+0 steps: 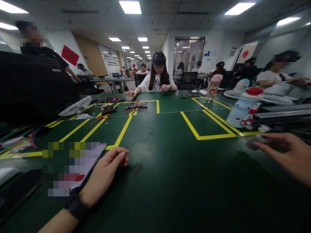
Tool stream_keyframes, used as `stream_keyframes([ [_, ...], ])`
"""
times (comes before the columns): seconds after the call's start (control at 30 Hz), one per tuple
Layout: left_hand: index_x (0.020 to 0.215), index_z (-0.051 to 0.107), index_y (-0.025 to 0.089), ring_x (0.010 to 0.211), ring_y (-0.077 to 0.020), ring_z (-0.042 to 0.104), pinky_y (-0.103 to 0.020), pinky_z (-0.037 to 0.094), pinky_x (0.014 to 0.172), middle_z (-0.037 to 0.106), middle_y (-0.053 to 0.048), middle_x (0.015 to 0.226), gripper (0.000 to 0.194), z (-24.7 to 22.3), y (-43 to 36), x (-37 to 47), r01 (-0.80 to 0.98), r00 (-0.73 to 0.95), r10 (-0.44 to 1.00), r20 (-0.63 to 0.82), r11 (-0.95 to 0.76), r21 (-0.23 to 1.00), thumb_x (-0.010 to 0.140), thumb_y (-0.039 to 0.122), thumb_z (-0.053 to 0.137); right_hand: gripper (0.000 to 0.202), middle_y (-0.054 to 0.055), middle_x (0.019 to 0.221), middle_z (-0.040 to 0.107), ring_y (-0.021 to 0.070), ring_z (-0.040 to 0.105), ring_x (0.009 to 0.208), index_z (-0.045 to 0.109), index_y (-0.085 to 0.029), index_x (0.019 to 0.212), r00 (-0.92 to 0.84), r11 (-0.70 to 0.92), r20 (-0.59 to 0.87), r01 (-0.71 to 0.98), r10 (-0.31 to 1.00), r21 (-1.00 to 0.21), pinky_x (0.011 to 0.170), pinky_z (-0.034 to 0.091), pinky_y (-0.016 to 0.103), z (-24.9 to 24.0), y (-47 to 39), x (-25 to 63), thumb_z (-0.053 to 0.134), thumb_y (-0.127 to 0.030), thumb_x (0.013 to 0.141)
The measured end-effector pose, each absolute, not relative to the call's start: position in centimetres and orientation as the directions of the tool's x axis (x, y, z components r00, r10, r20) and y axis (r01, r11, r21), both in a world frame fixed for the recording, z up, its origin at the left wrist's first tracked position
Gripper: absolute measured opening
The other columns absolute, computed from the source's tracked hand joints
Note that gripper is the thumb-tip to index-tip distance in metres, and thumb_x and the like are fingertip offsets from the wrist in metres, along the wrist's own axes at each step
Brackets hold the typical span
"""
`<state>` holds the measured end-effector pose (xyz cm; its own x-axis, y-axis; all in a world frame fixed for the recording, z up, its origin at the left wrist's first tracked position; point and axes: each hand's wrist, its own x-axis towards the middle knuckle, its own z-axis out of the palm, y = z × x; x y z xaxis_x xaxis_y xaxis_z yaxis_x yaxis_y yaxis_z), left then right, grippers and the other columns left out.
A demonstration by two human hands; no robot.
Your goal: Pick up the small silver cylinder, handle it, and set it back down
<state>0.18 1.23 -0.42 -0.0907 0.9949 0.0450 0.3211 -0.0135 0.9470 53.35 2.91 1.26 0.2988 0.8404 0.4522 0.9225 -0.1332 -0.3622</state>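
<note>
My left hand [113,164] rests on the green table [165,161], fingers loosely curled in, with nothing showing in them. Beside it on the left lies a phone [93,158], its screen lit and partly pixelated. On the right, my right hand [282,150] pinches a small grey metallic cylinder [257,141] between thumb and fingers, at or just above the table top. The cylinder is blurred, so its exact kind does not show. Near that hand stands a light blue bottle [239,110] with a red top.
Bundles of coloured wires [137,107] and a small motor [106,106] lie at the far left. A white fan [76,106] is behind the phone. Metal bars [286,113] and a pink-lidded bottle [213,86] stand right. A person [157,76] sits across the table.
</note>
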Motion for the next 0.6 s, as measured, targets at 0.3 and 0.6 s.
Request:
stream_keyframes([
  [0.3, 0.098, 0.061, 0.020, 0.075, -0.0183, 0.060, -0.031, 0.047, 0.072, 0.063, 0.000, 0.079, 0.024, -0.2, 1.0, 0.0, 0.334, -0.105, 0.993, 0.051, -0.013, 0.943, 0.088, 0.042, 0.054, 0.030, 0.006, 0.113, 0.059, 0.0139, 0.058, 0.103, 0.055, -0.020, 0.108, -0.500, 0.638, 0.411, 0.467, 0.762, -0.613, 0.091, 0.050, 0.030, 1.5, 2.4, 33.3, 0.063, -0.030, 0.081],
  [0.6, 0.104, 0.064, 0.024, 0.084, -0.0226, 0.062, -0.034, 0.048, 0.077, 0.066, -0.002, 0.088, 0.027, 0.4, 0.7, 0.3, 0.463, -0.042, 0.999, 0.026, -0.003, 0.886, 0.088, 0.043, 0.053, 0.046, 0.006, 0.116, 0.055, 0.0137, 0.055, 0.104, 0.046, -0.023, 0.120, -0.516, 0.479, 0.222, 0.441, 0.827, -0.759, 0.095, 0.046, 0.033, -0.3, 2.2, 31.8, 0.065, -0.032, 0.079],
])
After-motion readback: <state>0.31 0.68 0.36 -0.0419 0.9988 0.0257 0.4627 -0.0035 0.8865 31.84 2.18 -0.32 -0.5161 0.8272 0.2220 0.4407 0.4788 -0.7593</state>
